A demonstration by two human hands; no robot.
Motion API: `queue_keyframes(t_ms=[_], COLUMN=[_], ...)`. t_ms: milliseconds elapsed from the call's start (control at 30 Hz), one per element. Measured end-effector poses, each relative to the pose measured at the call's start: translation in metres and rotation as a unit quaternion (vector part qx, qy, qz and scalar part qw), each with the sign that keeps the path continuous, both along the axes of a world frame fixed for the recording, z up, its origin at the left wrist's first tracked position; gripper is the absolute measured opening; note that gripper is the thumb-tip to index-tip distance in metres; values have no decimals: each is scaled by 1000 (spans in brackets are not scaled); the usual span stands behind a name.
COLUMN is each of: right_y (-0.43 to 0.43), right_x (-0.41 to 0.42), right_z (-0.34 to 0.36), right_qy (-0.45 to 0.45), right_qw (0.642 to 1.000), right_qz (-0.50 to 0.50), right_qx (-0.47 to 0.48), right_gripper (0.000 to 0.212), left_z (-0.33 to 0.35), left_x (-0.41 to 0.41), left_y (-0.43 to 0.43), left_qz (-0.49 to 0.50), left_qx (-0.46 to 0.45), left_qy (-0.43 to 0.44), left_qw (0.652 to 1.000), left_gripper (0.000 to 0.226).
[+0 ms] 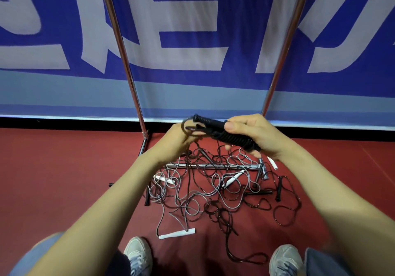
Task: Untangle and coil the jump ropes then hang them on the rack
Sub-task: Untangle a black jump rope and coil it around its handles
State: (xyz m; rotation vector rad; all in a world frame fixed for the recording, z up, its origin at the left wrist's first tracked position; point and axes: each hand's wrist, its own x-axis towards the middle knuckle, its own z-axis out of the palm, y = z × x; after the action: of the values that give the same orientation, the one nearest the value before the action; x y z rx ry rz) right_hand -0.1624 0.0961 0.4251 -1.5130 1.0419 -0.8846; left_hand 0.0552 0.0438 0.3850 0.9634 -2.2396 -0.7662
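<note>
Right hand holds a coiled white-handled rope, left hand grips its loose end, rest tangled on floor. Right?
Not quite: head view shows the coiled rope in the right hand has black handles, not white. Left hand and floor tangle as stated.

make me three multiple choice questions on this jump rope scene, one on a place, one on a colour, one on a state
1. Where does the tangled pile of ropes lie?
A. on the red floor at the foot of the rack
B. over a top bar
C. in a basket

2. What colour is the handle nearest the shoes?
A. yellow
B. white
C. green

3. How is the black rope in the right hand?
A. hanging straight
B. tied to a pole
C. wound in tight turns

Answers: 1 A, it sprawls around the rack's base bar; 2 B, plainly white; 3 C, turns sit packed under the thumb while the left hand holds a loop.
</note>
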Motion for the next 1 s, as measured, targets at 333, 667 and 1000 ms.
queue_keyframes(t_ms=[333, 667, 1000], right_y=[-3, -8, -14], right_x=[-2, 0, -6], right_z=[-5, -19, -18], right_qy=[278, 456, 521], right_qw=[952, 883, 806], right_qz=[98, -15, -206], right_qx=[83, -110, -192], right_gripper=[35, 44, 48], left_z=[21, 25, -7], left_x=[-7, -25, -23], left_y=[4, 16, 12], left_qz=[-18, 68, 108], left_qx=[95, 15, 157], left_qy=[-76, -47, -143], left_qw=[992, 996, 971], left_gripper=[2, 10, 23])
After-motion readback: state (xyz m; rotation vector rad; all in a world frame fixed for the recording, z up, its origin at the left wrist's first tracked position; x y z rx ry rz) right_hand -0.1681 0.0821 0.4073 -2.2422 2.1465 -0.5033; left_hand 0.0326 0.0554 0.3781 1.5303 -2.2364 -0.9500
